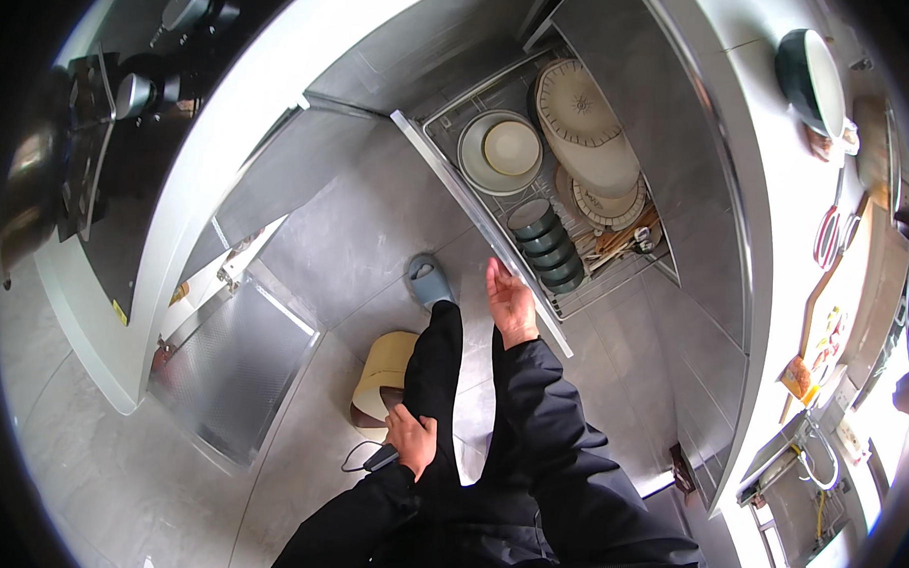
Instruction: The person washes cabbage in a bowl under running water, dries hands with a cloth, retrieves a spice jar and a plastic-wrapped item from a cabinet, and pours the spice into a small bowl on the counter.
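Observation:
My right hand [511, 301] is palm up with slightly curled fingers at the front panel [458, 190] of a pulled-out dish drawer; nothing shows in its palm. Inside the drawer's wire rack lie a round bowl [512, 148] on a larger dish, a row of dark green bowls [544, 246], oval plates [579, 104], smaller patterned plates [624, 207] and wooden chopsticks [613, 244] with metal utensils. My left hand [413, 439] rests on my left thigh, near a small dark device with a cord loop [379, 457] at the wrist; whether it grips anything is unclear.
A yellow bin-like container [384, 372] stands beside my left leg. At left, a low cabinet door [234, 370] hangs open below the stove counter [196, 170]. The right counter holds a dark green bowl [811, 82], a cutting board [836, 312] with food pieces, and a sink with a faucet [822, 466].

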A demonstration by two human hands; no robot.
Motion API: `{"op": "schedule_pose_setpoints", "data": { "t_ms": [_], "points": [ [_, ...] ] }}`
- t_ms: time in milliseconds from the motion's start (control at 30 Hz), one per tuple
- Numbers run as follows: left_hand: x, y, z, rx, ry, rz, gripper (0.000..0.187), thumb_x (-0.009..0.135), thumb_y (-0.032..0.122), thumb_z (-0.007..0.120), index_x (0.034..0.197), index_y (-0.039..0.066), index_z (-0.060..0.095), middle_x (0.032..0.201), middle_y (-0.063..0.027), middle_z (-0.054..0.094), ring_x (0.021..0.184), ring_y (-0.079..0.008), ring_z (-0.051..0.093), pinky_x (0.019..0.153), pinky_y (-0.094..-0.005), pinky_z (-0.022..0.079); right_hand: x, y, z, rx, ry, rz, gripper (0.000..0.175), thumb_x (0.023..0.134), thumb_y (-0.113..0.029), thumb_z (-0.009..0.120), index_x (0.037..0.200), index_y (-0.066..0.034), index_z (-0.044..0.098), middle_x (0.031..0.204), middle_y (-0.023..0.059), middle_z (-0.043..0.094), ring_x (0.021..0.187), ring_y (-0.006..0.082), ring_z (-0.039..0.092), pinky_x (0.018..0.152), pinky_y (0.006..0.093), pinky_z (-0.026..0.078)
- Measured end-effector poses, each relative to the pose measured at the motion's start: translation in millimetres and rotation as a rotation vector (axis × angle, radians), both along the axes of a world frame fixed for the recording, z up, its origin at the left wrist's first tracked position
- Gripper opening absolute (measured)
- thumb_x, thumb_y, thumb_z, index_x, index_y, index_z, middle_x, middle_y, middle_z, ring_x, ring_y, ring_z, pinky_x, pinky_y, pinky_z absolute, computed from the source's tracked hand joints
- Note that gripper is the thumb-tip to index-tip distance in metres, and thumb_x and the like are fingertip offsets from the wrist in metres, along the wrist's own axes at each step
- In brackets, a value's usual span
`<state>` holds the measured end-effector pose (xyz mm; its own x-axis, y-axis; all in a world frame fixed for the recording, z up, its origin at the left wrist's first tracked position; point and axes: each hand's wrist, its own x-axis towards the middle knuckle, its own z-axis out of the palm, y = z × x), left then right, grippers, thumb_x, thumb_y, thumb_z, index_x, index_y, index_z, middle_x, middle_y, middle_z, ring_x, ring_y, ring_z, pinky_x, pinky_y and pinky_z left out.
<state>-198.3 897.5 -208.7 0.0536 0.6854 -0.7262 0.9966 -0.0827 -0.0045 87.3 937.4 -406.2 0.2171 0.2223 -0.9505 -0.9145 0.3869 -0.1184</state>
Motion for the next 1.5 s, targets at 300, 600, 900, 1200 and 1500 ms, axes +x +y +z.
{"op": "schedule_pose_setpoints", "data": {
  "t_ms": [300, 600, 900, 1200, 1500],
  "points": [
    [5, 5, -13, 0.156, -0.028, -0.025, 0.033, 0.081, 0.021, 0.065, 0.099, 0.000, 0.048, 0.102, -0.0251, 0.059, 0.102, -0.0461, 0.060, 0.087, -0.0577, 0.052, 57, -8, -1, -0.017, 0.081, 0.002, 0.029, 0.103, 0.005, 0.057, 0.131, 0.0084, 0.063, 0.132, 0.0185, 0.071, 0.127, 0.0340, 0.068, 0.111, 0.0436, 0.057],
    [14, 37, 27, -0.324, -0.021, 0.012, 0.068, 0.099, 0.040, 0.064, 0.147, -0.003, 0.043, 0.143, -0.0334, 0.053, 0.131, -0.0509, 0.055, 0.109, -0.0547, 0.049, 156, -24, 35, 0.109, 0.043, 0.038, 0.030, 0.105, -0.002, 0.060, 0.133, 0.0052, 0.061, 0.140, 0.0209, 0.065, 0.129, 0.0363, 0.065, 0.106, 0.0441, 0.059],
    [143, 79, 85, -0.209, -0.462, 0.145, 0.033, 0.103, 0.019, 0.066, 0.129, 0.000, 0.069, 0.120, -0.0238, 0.075, 0.112, -0.0409, 0.072, 0.096, -0.0451, 0.057, 224, -65, 162, -0.038, -0.359, 0.648, 0.039, 0.108, -0.018, 0.060, 0.146, -0.0075, 0.059, 0.129, 0.0102, 0.072, 0.112, 0.0245, 0.072, 0.092, 0.0370, 0.058],
    [494, 215, 170, -0.406, -1.215, 0.604, 0.053, 0.114, 0.033, 0.058, 0.155, 0.006, 0.041, 0.127, -0.0157, 0.068, 0.102, -0.0234, 0.072, 0.085, -0.0387, 0.063, 254, -118, 333, -0.004, -0.575, 0.785, 0.033, 0.110, -0.011, 0.058, 0.141, -0.0002, 0.062, 0.126, 0.0108, 0.073, 0.105, 0.0223, 0.073, 0.089, 0.0362, 0.060],
    [616, 284, 184, -0.618, -1.153, 0.645, 0.055, 0.111, 0.020, 0.056, 0.159, 0.004, 0.033, 0.129, -0.0208, 0.063, 0.105, -0.0321, 0.074, 0.089, -0.0447, 0.065, 381, -10, 422, -0.511, -1.149, 0.734, 0.038, 0.101, -0.013, 0.074, 0.136, -0.0010, 0.064, 0.104, 0.0081, 0.071, 0.087, 0.0162, 0.072, 0.075, 0.0296, 0.059]
  ]
}}
